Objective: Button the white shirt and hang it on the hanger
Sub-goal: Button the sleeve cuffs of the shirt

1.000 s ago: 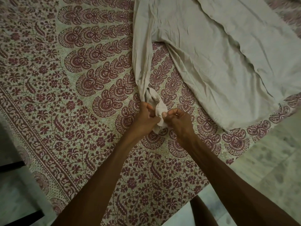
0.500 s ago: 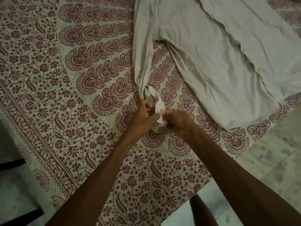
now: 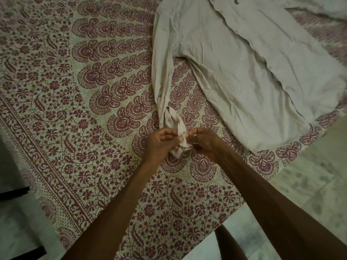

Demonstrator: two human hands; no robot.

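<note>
The white shirt (image 3: 244, 59) lies spread front-up on the patterned bedsheet, its body at the upper right. One long sleeve (image 3: 162, 76) runs down toward me and ends in a bunched cuff (image 3: 177, 128). My left hand (image 3: 161, 143) and my right hand (image 3: 204, 140) both pinch that cuff between fingertips, meeting at a small pale button (image 3: 183, 135). No hanger is in view.
The maroon-and-cream printed bedsheet (image 3: 84, 119) covers the bed. Its edge runs diagonally at the lower right, with pale marble floor (image 3: 309, 184) beyond. A dark bar (image 3: 13, 191) shows at the left edge. Part of my leg (image 3: 229, 244) shows below.
The view has tilted slightly, showing more of the shirt front. My fingers have shifted on the cuff and the button now shows between my fingertips.
</note>
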